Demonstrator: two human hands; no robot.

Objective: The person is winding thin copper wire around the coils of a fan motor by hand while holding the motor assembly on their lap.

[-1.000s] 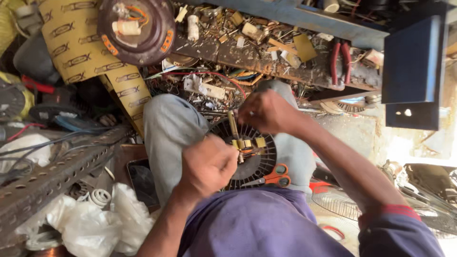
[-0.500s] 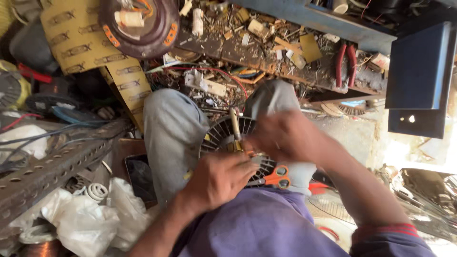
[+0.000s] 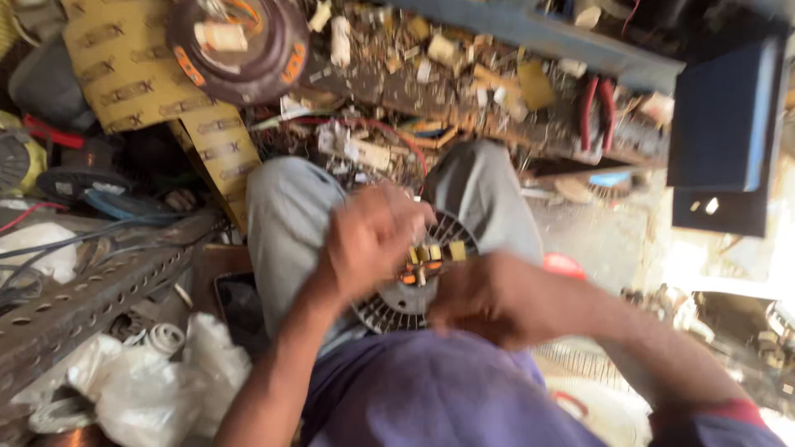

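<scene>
Both hands have shifted since the earlier frames: the left hand (image 3: 368, 240) has risen from low beside the round slotted motor core (image 3: 414, 281) to lie over its upper left edge, and the right hand (image 3: 489, 298) has dropped from above the core to its lower right side. The view is blurred with motion. The left hand's fingers curl over the core's rim, close to the small yellow and orange pieces (image 3: 431, 261) at its middle; whether they pinch anything cannot be told. The right hand looks closed into a loose fist against the core, and what it grips, if anything, is hidden. The core sits on the person's lap, between the grey-trousered knees (image 3: 290, 215), just above the purple shirt (image 3: 414, 389). Beyond the knees a cluttered bench (image 3: 464, 91) carries scraps, wires and red-handled pliers (image 3: 598, 108). A dark round motor housing (image 3: 240, 41) rests on brown printed cardboard (image 3: 124, 66) at upper left. White plastic bags (image 3: 157, 381) lie at lower left beside a perforated metal angle bar (image 3: 74, 306). A dark blue box (image 3: 720, 124) stands at right.
</scene>
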